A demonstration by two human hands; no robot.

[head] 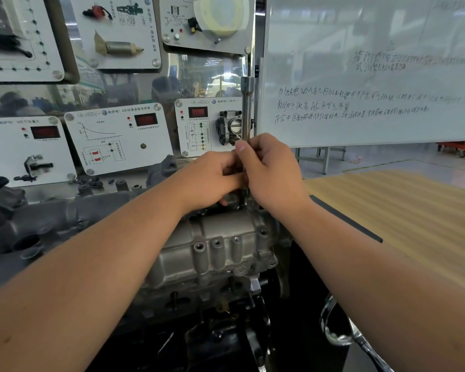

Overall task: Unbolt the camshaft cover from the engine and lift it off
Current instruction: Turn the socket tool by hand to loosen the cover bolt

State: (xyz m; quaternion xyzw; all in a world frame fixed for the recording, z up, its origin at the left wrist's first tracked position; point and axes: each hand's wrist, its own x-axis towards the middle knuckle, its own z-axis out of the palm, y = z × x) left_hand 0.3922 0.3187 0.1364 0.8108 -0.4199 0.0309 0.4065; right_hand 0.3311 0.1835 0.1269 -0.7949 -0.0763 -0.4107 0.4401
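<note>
Both hands meet at the centre of the view, over the far edge of the engine. The right hand (269, 170) is wrapped around a slim, bright steel T-handle socket wrench (246, 108), thumb up along the shaft, fingers curled tight on it. The shaft stands upright, its polished upper collar rising toward twelve o'clock, its dark socket end planted down on the cover's far edge. The left hand (212, 178) comes in from nine o'clock, fingers curled onto the same shaft low down, just beside the right hand and touching it.

Right below the hands, toward six o'clock, sits the camshaft cover (220, 248): cast aluminium, dull grey, rough-skinned, with a rounded hump on top and a row of tubular bolt bosses along its near face. It's seated on the engine (199, 296), whose lower parts are darker and grimy.

At ten o'clock, white training panels (118, 140) with red displays and a mounted throttle body (230, 127). At two o'clock, a glossy whiteboard (373, 76) with handwriting; at three, a pale wood-grain tabletop (403, 210).
</note>
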